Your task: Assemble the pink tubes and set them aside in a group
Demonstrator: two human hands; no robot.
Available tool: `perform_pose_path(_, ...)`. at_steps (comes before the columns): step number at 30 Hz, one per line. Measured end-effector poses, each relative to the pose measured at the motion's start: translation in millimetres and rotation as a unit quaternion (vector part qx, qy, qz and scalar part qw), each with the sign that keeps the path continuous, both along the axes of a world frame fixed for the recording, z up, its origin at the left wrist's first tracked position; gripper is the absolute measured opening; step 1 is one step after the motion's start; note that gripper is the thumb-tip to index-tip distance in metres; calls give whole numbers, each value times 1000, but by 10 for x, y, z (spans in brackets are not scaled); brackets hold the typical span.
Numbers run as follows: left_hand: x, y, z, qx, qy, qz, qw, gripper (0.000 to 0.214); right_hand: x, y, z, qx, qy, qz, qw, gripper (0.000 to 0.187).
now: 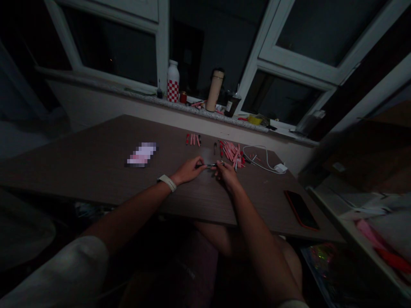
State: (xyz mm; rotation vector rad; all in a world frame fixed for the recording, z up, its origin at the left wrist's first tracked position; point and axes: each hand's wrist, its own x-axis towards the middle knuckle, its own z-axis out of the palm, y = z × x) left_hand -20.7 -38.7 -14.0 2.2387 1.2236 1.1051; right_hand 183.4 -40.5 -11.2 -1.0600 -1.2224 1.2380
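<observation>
A thin dark pen (210, 164) is grasped by its two ends between the fingertips of the left hand (189, 170) and the right hand (227, 174), close above the wooden table (96, 169). A heap of pink-and-red pens (231, 154) is lying just beside the right hand at 1 o'clock, and a short row of pens (192, 139) is laid out at 11 o'clock. A white charger cable (260, 158) is seen at 2 o'clock, and a phone (301, 209) at 4 o'clock.
</observation>
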Motion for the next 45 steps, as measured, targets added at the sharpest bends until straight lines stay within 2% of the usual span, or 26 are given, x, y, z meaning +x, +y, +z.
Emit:
perform_pose_path(5,-1,-14,23,-3,27,1,1000,49,-5,2,1,2,-5,-3,1000,46)
perform_pose_path(10,-6,-13,13,1,31,-6,1000,38,-4,-5,6,1,-8,-1,1000,46)
perform_pose_path(16,-20,15,2,-11,39,-13,999,53,-13,-24,28,0,-16,1,1000,46)
perform_pose_path(23,-7,-22,28,6,34,-4,999,38,-19,-38,49,5,-5,-9,1000,48)
perform_pose_path(29,-12,-2,31,-10,50,0,999,54,-23,-34,53,1,-1,-1,1000,47)
perform_pose_path(36,0,17,-15,17,20,-13,1000,32,-10,-12,35,-1,1,-4,1000,47)
perform_pose_path(41,-15,31,7,8,43,-7,999,47,-7,-3,28,-2,5,-11,1000,47)
perform_pose_path(45,-13,27,9,11,42,13,999,40,-4,6,31,-3,3,-33,999,41)
